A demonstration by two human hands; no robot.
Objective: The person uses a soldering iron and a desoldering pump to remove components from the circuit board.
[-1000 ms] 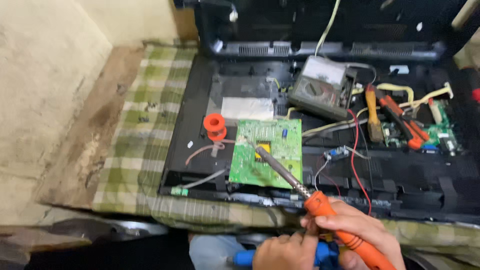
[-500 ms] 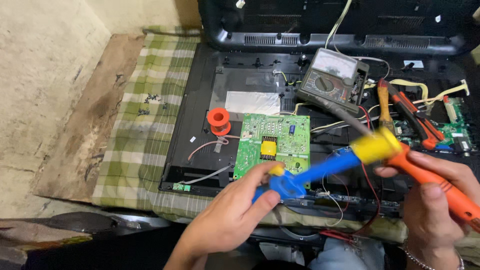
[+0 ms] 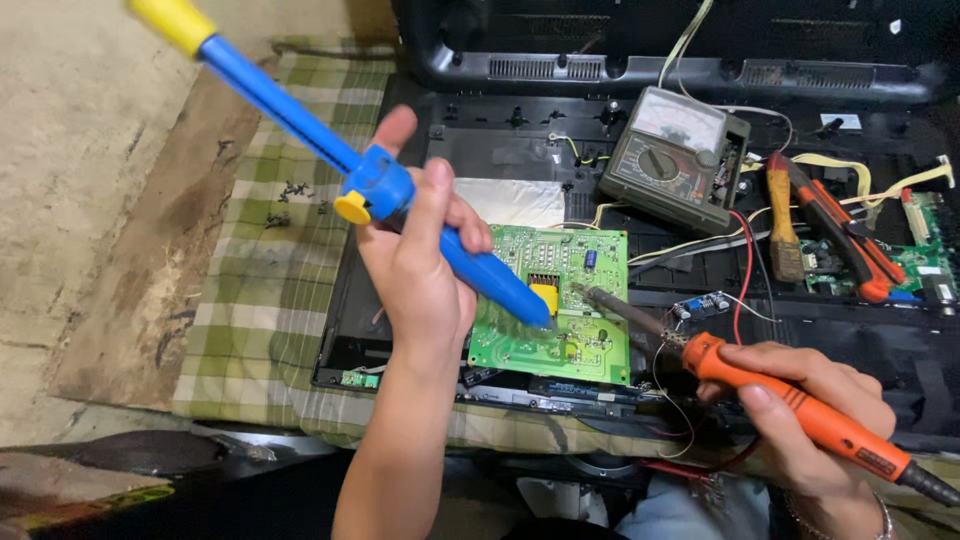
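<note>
My left hand (image 3: 415, 265) grips a blue desoldering pump (image 3: 300, 125) with a yellow plunger knob at top left; its tip rests on the green circuit board (image 3: 585, 340) near a yellow component. My right hand (image 3: 805, 420) holds an orange-handled soldering iron (image 3: 790, 400), whose metal tip reaches the board just right of the pump's tip. The board lies on the black back panel (image 3: 900, 350) of an opened flat device.
An analogue multimeter (image 3: 675, 160) sits behind the board with red and black leads. Orange-handled pliers (image 3: 840, 240) and a brush (image 3: 783, 215) lie at right beside a second green board (image 3: 930, 250). A green checked cloth (image 3: 270, 290) covers the floor under the panel.
My left hand swung the pump from a low, flat hold to steep, tip down on the board. My right hand brought the iron's tip to the same spot on the board.
</note>
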